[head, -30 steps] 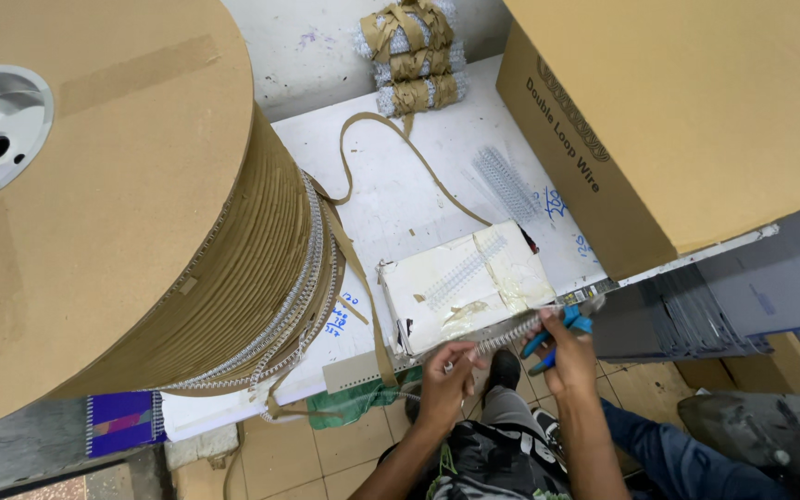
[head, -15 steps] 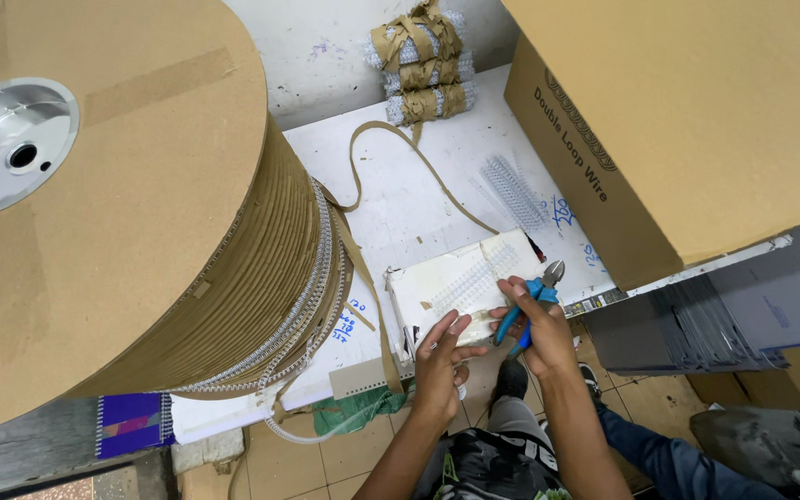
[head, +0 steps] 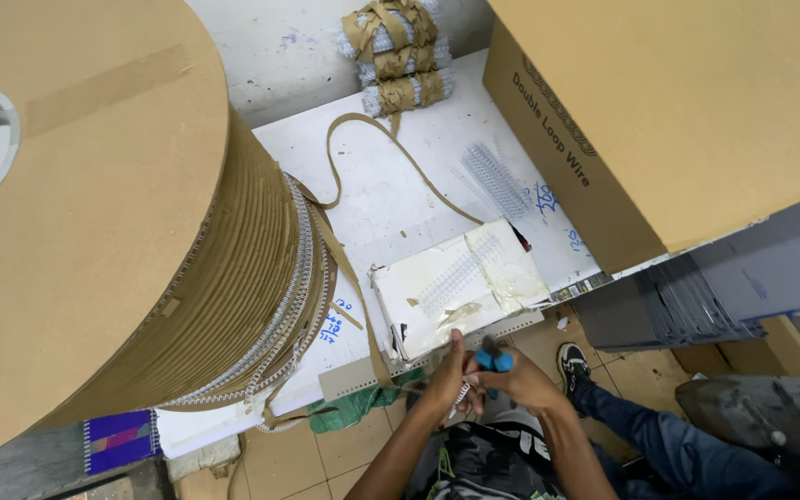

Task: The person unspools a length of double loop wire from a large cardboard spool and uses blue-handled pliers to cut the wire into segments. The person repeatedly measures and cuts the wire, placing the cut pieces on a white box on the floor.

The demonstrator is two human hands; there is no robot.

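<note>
— Head view first: what lies beyond the hands?

— A white tabletop (head: 391, 199), scuffed and scribbled with blue pen, set against a pale wall. Below its near edge, tan floor tiles (head: 326, 454) show around the person's legs and a dark shoe (head: 571, 356).

— And around them?

— Far to the left of the hands stands a big cardboard spool (head: 94, 213) wound with binding wire and brown paper tape. Beyond them, on the tabletop, lies a worn white booklet (head: 460, 282); farther off, taped bundles of wire (head: 395, 56). Up and to the right sits a large cardboard box (head: 659, 111).

— The hands themselves?

— Close together just below the tabletop's edge. The right hand (head: 525, 384) is closed round blue-handled pliers (head: 493, 361); the handles point up toward the booklet, and the tool's nose is hidden. The left hand (head: 451, 375) pinches a short strip of white loop wire (head: 463, 396), which hangs roughly upright below the fingers.
</note>
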